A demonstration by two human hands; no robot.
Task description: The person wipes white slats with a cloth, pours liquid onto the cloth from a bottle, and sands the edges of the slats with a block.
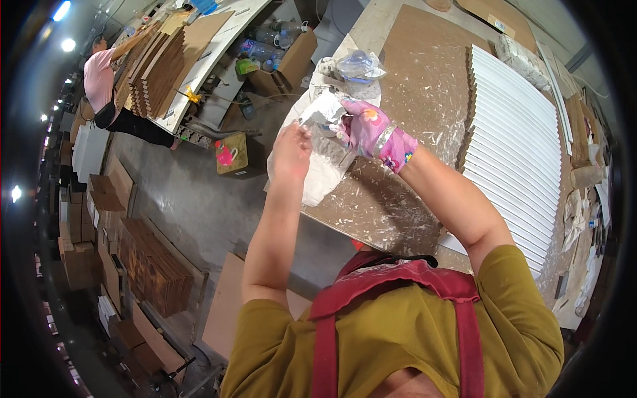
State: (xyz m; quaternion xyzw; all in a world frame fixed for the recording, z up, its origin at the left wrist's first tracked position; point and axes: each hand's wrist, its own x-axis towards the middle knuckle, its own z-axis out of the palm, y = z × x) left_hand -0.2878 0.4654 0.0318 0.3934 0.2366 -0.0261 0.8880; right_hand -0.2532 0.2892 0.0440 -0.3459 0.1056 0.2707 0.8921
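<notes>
My right hand [373, 131], in a pink flowered glove with a pale band at the wrist, is closed around a flat, shiny white-smeared piece [323, 109]. It looks like a scraper blade, but its handle end is hidden in the glove. My bare left hand [292, 147] has its fingers curled in at the piece's left corner; what they pinch is too small to make out. Below both hands a white-stained cloth [324, 174] drapes over the table's left edge. Just beyond them sits a clear plastic bag or wrap [360, 66] with pale contents.
White ribbed strips [514, 152] lie side by side on the brown, white-spattered board [421, 73] at right. A box of plastic bottles [292, 60] stands beyond the table, and a square tin [239, 156] on the floor. Another person [99, 79] works at stacked panels [156, 73], far left.
</notes>
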